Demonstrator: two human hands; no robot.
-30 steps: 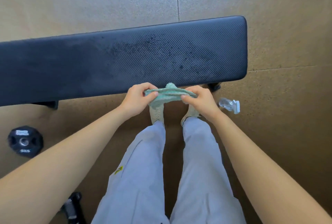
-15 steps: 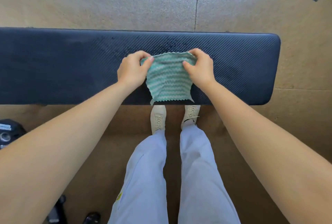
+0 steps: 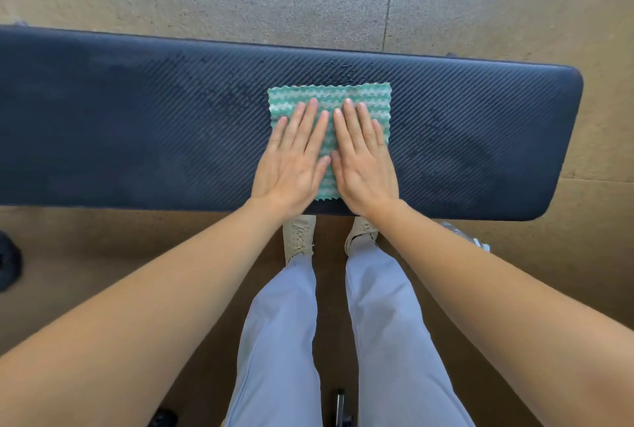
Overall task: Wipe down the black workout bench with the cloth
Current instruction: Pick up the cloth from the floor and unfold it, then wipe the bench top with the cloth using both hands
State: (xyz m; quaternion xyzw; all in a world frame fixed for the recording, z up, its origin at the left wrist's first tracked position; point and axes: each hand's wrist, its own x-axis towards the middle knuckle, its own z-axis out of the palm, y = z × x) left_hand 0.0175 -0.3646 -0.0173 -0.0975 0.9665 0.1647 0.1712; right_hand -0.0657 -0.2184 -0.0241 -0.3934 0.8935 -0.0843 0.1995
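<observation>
The black workout bench (image 3: 137, 125) runs across the view from left to right, its ribbed top showing damp patches and droplets. A green and white striped cloth (image 3: 329, 95) lies spread flat on the bench a little right of the middle. My left hand (image 3: 291, 159) presses on the cloth's left half with straight fingers. Beside it, my right hand (image 3: 363, 159) lies flat on the right half, fingers also straight. The two hands almost touch at the thumbs and hide the cloth's lower part.
My legs and pale shoes (image 3: 298, 238) stand at the bench's near edge. A clear spray bottle (image 3: 463, 236) lies on the floor by my right forearm. A black weight plate (image 3: 8, 265) sits at the left edge. Speckled floor lies beyond the bench.
The cloth was stretched between pinching fingers near my legs, then carried over the bench. Now it lies flat on the bench and both hands have let go and press on it.
</observation>
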